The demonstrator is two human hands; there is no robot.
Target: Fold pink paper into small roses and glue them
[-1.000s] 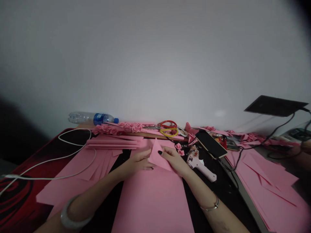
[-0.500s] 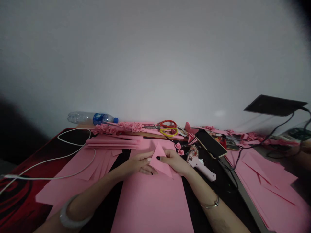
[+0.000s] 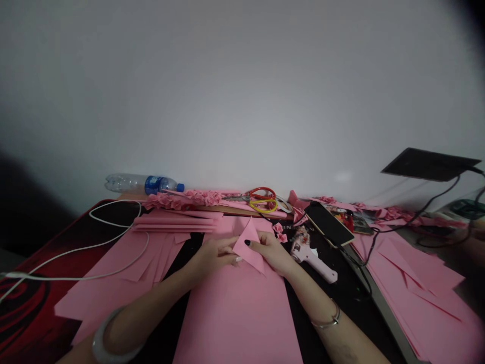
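A piece of pink paper (image 3: 248,250), folded to a pointed triangular shape, is held up over a long pink sheet (image 3: 238,318). My right hand (image 3: 273,253) is closed on its right side, the dark-nailed thumb pressed flat on the front face and the other fingers mostly behind. At the paper's left edge is my left hand (image 3: 215,257), its fingers bent against the edge and partly hidden behind it. Two small pink paper roses (image 3: 280,233) lie just beyond my right hand, and a pale glue gun (image 3: 312,258) rests to its right.
Pink sheets (image 3: 113,278) and a white cable (image 3: 76,247) lie left; more pink sheets (image 3: 417,288) lie right. Along the wall are a plastic bottle (image 3: 132,183), paper roses (image 3: 200,197) and scissors (image 3: 261,199). A phone (image 3: 329,225) and black cables (image 3: 366,263) lie right.
The folded paper has turned and tilted slightly in my right hand. My left fingers have curled, and the left thumb now shows lower, below the paper's left corner.
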